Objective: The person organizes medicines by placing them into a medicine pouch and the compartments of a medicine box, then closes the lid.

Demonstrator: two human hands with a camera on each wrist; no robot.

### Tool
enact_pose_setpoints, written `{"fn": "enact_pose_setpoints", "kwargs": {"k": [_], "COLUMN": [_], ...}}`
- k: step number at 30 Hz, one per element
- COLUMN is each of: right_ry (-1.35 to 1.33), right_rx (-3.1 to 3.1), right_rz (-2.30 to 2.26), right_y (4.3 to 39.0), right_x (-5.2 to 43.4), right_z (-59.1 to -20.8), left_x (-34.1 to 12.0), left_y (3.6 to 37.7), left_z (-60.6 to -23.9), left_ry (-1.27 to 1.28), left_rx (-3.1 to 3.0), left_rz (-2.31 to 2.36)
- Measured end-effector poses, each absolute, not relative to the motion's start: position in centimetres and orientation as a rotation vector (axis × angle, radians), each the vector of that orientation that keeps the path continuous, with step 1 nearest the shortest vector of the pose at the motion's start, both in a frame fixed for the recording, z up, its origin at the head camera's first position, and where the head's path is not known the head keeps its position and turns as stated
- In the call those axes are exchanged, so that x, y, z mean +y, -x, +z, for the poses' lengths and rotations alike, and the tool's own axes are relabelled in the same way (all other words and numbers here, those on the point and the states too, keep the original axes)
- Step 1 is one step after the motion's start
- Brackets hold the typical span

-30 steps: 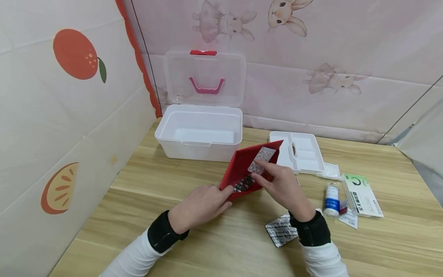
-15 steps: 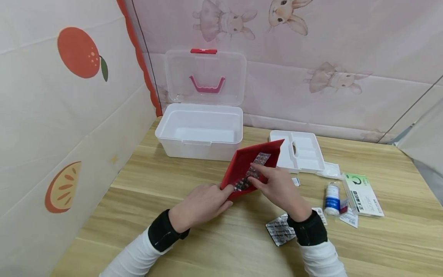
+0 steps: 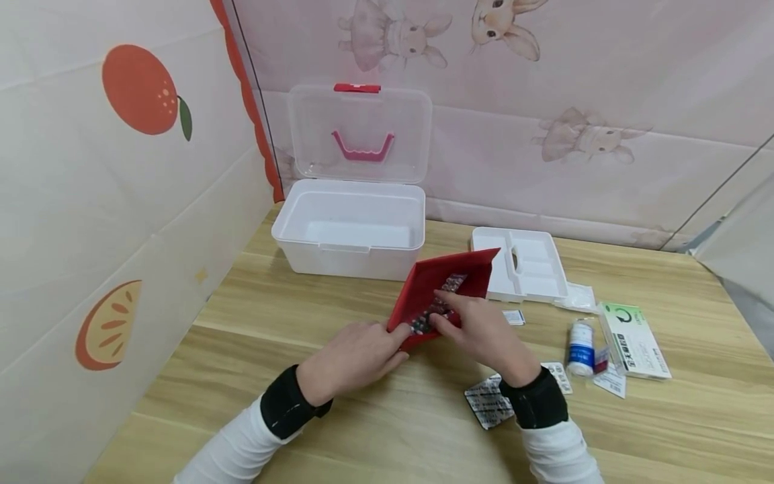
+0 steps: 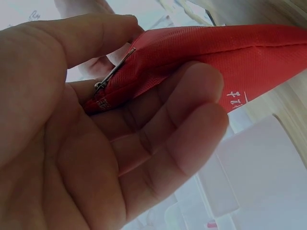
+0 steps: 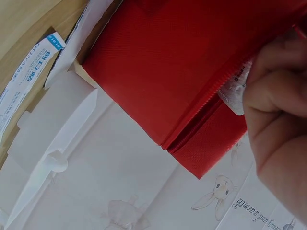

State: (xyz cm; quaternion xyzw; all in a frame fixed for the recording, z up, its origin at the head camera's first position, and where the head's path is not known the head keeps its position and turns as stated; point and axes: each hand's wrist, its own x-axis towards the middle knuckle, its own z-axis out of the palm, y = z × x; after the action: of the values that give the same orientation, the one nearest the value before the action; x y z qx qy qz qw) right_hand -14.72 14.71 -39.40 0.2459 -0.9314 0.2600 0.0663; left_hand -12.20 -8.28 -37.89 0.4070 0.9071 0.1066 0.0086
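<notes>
Red pouch: fabric zip pouch, stood on the wooden table in front of the white box, at 12 o'clock from both hands; mouth open, facing the person.
Left hand: gripped the pouch's near corner, at 7 o'clock of the pouch; in the left wrist view the thumb and curled fingers pinched the zip end between them.
Right hand: fingers curled on a blister pack, pushing it into the pouch mouth; in the right wrist view only a pale edge of the pack showed past the zip.
Blister pack: silvery sheet of pills, mostly inside the pouch, over darker packs that lay lower in it.
White box: open plastic case at 11 o'clock of the pouch, clear lid standing upright behind it, pink handle on the lid.
White tray: divided insert, just beside the pouch at 3 o'clock.
Second blister pack: flat on the table, partly under the right wrist.
Small bottle: white with blue label, upright, at 3 o'clock of the right hand.
Medicine carton: white and green, lying flat just right of the bottle.
</notes>
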Motion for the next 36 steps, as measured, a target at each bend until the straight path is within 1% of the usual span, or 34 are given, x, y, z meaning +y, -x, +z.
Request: {"fn": "enact_pose_setpoints", "kwargs": {"k": [13,21,28,36], "right_ry": [-0.767,-0.763,-0.760,-0.766], "right_rx": [-2.826,-2.843,-2.815,-2.836], "right_rz": [0.690,0.523,0.490,0.488], "right_y": [14.8,14.6,14.7,14.7], "right_x": [14.5,14.4,14.2,14.2], "right_z": [-39.8,-40.0,-40.4,-40.5], "left_x": [-8.1,-8.1,-8.0,-8.0], "left_y": [12.1,12.0,12.0,12.0], "left_z": [-38.1,-38.1,-38.2,-38.2], "left_ry": [-1.290,-1.307,-1.341,-1.324], "left_rx": [2.849,2.868,2.884,2.868], "left_rz": [0.282,0.265,0.249,0.236]}}
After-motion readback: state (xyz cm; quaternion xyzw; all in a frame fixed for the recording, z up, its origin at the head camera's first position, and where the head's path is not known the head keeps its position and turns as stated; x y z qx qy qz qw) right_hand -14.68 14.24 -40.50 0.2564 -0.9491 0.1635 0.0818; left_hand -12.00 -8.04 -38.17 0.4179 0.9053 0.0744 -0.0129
